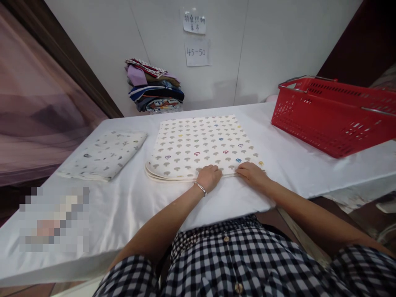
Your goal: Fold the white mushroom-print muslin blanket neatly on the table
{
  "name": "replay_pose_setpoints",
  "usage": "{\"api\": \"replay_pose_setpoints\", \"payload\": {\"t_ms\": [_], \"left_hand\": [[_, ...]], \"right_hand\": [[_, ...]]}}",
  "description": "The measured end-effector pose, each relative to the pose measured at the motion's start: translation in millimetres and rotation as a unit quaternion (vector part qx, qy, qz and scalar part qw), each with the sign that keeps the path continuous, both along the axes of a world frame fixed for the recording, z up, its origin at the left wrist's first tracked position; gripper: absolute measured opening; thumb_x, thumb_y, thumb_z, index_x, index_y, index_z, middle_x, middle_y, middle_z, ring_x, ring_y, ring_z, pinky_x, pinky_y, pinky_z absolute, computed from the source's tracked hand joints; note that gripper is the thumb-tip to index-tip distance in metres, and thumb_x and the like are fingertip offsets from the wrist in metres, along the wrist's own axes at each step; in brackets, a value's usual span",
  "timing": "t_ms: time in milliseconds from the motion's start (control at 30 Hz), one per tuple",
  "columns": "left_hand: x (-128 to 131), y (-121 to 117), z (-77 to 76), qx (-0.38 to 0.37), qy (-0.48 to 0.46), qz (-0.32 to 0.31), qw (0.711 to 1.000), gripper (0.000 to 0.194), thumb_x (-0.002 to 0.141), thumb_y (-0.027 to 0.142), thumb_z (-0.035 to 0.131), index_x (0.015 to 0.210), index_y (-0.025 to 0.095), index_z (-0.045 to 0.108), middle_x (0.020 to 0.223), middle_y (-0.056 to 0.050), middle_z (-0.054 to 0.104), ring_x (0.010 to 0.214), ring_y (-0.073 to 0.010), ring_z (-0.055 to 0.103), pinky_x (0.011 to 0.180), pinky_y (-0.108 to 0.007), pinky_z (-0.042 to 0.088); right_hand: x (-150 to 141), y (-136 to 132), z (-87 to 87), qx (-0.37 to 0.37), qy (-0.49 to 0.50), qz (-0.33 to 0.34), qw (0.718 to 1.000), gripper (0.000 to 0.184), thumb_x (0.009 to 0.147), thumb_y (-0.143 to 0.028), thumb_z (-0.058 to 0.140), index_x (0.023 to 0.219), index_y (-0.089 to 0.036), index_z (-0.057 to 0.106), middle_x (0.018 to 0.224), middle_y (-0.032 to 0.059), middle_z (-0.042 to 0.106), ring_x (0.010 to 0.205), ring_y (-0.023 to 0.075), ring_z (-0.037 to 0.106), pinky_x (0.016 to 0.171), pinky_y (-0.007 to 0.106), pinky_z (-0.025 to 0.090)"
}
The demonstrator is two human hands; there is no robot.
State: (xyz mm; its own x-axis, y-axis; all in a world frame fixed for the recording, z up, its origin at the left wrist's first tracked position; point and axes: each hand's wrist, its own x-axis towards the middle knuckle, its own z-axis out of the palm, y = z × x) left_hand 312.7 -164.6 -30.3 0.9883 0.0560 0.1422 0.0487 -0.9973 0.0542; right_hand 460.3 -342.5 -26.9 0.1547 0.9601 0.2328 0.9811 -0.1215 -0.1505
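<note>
In the middle of the white-draped tabletop (154, 202), one folded cream mushroom-print fabric (198, 144); on its front hem, left hand (209, 178) and right hand (254, 176), both curled, undersides hidden, cannot tell how tightly closed. Near left edge, one white sparsely printed fabric (107, 153), one object (54, 220) pixelated past recognition; at right end, one red plastic basket (328, 119), cut off.

Pixelated patch (54, 220) on the white table (111, 214) masks whatever is there, can't ID it. Red basket (334, 119) is cut by the right edge and its near wall hides its floor; pink curtain (31, 107) is cut at left, checked shirt (229, 260) at bottom. Palms of left hand (209, 178) and right hand (253, 175) hidden at the mushroom-print cloth (202, 144), grip unclear; upper sign (194, 23) too blurred to read fully
</note>
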Motion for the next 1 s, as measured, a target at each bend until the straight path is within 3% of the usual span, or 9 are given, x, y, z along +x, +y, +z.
{"api": "replay_pose_setpoints", "payload": {"t_ms": [333,600,800,1000], "left_hand": [[2,-1,-7.8,0.003,-0.027,0.026,0.999,0.024,0.092,0.024,0.038,0.087,0.017,0.06,0.087,-0.006,0.058,0.084,-0.0187,0.052,0.07,-0.032,0.037],[2,-11,-2.0,0.023,-0.073,-0.038,0.996,0.011,0.084,0.029,0.055,0.089,0.019,0.058,0.104,-0.005,0.058,0.095,-0.0201,0.049,0.078,-0.034,0.037],[9,-11,-2.4,0.032,-0.045,-0.025,0.998,0.016,0.09,0.025,0.044,0.086,0.017,0.057,0.087,-0.006,0.06,0.085,-0.0194,0.053,0.074,-0.034,0.036],[10,-10,-2.5,0.004,-0.062,-0.003,0.998,0.019,0.091,0.026,0.042,0.086,0.016,0.057,0.086,-0.005,0.06,0.082,-0.0173,0.053,0.072,-0.031,0.037]], "right_hand": [[7,1,-7.6,0.01,0.001,0.003,1.0,0.028,0.091,-0.023,0.039,0.1,-0.02,0.065,0.096,0.008,0.062,0.088,0.0196,0.052,0.075,0.033,0.042],[10,1,-11.2,0.011,-0.038,0.01,0.999,0.026,0.091,-0.019,0.039,0.098,-0.018,0.064,0.094,0.0074,0.062,0.087,0.0188,0.052,0.075,0.03,0.042],[9,-2,-12.7,0.036,-0.035,0.027,0.998,0.026,0.091,-0.021,0.038,0.099,-0.017,0.063,0.095,0.0084,0.061,0.088,0.0198,0.052,0.076,0.032,0.042],[6,-1,-8.4,0.037,-0.016,0.032,0.999,0.026,0.091,-0.03,0.041,0.099,-0.017,0.062,0.095,0.0094,0.061,0.089,0.0203,0.052,0.077,0.034,0.042]]}}
